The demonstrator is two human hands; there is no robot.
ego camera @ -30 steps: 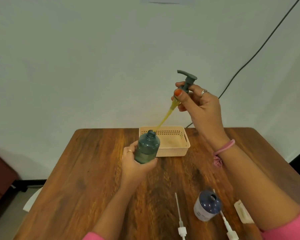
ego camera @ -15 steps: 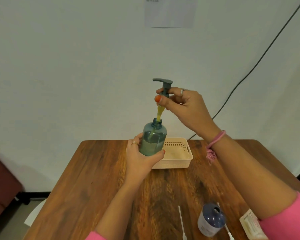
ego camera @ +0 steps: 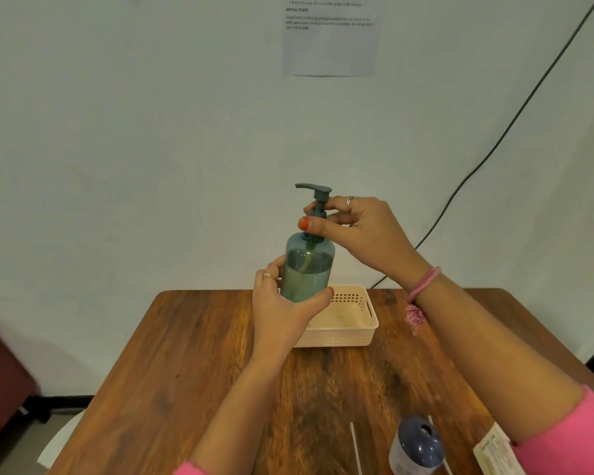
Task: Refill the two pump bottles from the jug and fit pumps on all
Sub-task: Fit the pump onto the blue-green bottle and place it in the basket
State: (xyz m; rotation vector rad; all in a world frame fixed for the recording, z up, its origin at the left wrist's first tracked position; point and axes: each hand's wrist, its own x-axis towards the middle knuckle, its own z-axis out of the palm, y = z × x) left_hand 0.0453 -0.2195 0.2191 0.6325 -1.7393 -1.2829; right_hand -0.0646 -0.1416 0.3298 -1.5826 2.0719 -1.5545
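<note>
teal bottle (ego camera: 307,272) upright in left hand (ego camera: 282,303) grip; right hand (ego camera: 360,231) pinches pump (ego camera: 315,200), spout leftward.

A: bottle (ego camera: 307,269) teal, translucent, pump (ego camera: 314,200) dark teal.
B: basket (ego camera: 352,320) cream, perforated. table (ego camera: 192,365) brown woodgrain.
A: second bottle (ego camera: 416,447) navy top, white body. Sleeves (ego camera: 583,423) pink.

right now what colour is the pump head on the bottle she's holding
Dark grey-teal pump head, matching the tinted bottle; shows best in the head view.
</note>
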